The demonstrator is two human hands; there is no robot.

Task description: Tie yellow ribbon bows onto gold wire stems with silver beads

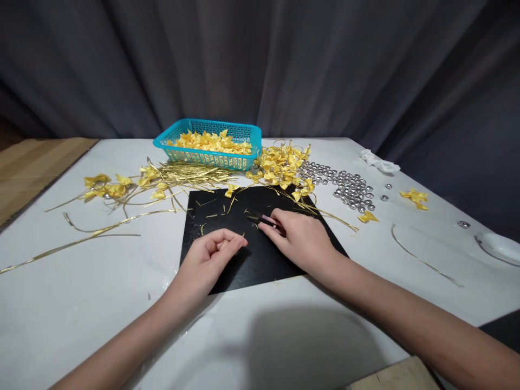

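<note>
My right hand (pixel 303 235) is closed around a pair of dark, slim-tipped tweezers (pixel 260 218), whose points face left just above the black mat (pixel 244 271). To the left, my left hand (pixel 215 252) is closed in a pinch over the same mat. A tiny gold bit seems to show at its fingertips, too small to name. The two hands are apart. Short gold cord snippets (pixel 211 216) lie scattered on the mat around them. A yellow ribbon bow (pixel 231 190) rests at the mat's far edge.
Behind the mat stands a blue basket (pixel 207 158) of yellow bows, with gold cords (pixel 190 174) before it. A pile of yellow bows (pixel 284 162), silver beads (pixel 353 190), a crumpled tissue (pixel 379 161) and a white dish (pixel 499 248) lie rightward. Grey curtain (pixel 227 59) hangs behind.
</note>
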